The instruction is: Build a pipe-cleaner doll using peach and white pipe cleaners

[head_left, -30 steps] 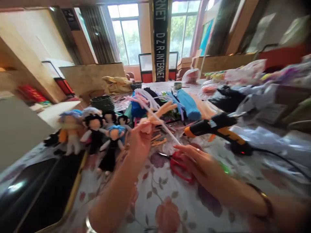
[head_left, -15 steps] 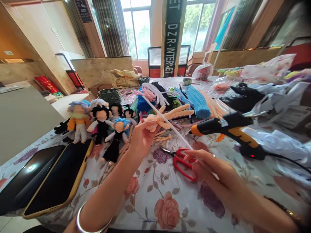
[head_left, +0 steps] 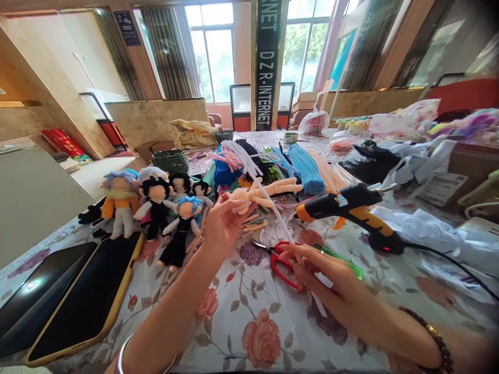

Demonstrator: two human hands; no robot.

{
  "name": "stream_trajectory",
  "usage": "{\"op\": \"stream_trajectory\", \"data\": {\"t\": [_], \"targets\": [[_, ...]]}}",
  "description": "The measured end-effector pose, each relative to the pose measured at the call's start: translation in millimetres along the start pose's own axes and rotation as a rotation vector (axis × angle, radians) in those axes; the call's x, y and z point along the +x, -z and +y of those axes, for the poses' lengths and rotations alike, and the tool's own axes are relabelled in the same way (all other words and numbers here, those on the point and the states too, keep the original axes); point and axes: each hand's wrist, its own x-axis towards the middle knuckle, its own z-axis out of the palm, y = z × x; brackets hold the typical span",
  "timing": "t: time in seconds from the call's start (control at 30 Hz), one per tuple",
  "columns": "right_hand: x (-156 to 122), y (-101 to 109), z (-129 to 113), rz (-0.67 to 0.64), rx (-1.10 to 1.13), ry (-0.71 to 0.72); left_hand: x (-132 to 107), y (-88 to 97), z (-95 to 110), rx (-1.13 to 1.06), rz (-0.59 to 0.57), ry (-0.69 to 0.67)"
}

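Observation:
Closed around the head end of a peach doll body [head_left: 268, 193] of fuzzy pipe cleaners is my left hand [head_left: 221, 226]; the doll's limbs point right. A long white pipe cleaner [head_left: 284, 222] slants across the doll, and my right hand [head_left: 327, 270] pinches it lower down, its tail showing beneath my fingers. Whether the pipe cleaner touches the doll I cannot tell. Red-handled scissors [head_left: 279, 272] lie on the table, partly under my right fingers. A black and orange hot glue gun [head_left: 356, 210] rests beyond my right hand, its red light on.
Several finished dolls [head_left: 156, 192] stand together at left, behind two dark phones [head_left: 88, 296]. Bundles of blue pipe cleaners [head_left: 306, 166] and others pile up at the back. White cloth [head_left: 413, 234] and the glue gun's cord [head_left: 448, 254] lie at right. A green item [head_left: 349, 262] shows behind my right hand.
The view has shifted slightly. My right hand has come closer to the scissors and further up the white pipe cleaner, whose tail now shows below it. My left hand keeps hold of the doll body.

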Motion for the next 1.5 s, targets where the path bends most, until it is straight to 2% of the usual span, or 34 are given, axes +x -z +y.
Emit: {"op": "stream_trajectory", "data": {"t": [0.3,0.47,0.63,0.8,1.0,1.2,1.3,1.5], "targets": [[1,-3,5,0.074,0.026,0.033,-1,-0.5,1,-0.010,-0.041,0.023],[1,-2,4,0.048,0.082,-0.002,-3,0.7,3,0.032,-0.099,0.030],[3,5,1,0.068,0.051,0.100,-6,-0.7,4,0.070,-0.128,0.027],[4,6,4,0.014,-0.074,0.229,-8,-2.6,1,0.096,-0.152,-0.014],[8,7,5,0.136,-0.164,0.339,-9,0.1,0,0.061,-0.192,-0.077],[15,17,-7,0.287,-0.289,0.458,-10,-1.2,4,-0.055,-0.117,-0.054],[23,21,-13,0.323,-0.335,0.443,-9,0.4,3,-0.051,-0.130,-0.054],[46,28,-24,0.392,-0.372,0.289,-11,3.7,-1,0.137,-0.260,-0.031]]}}
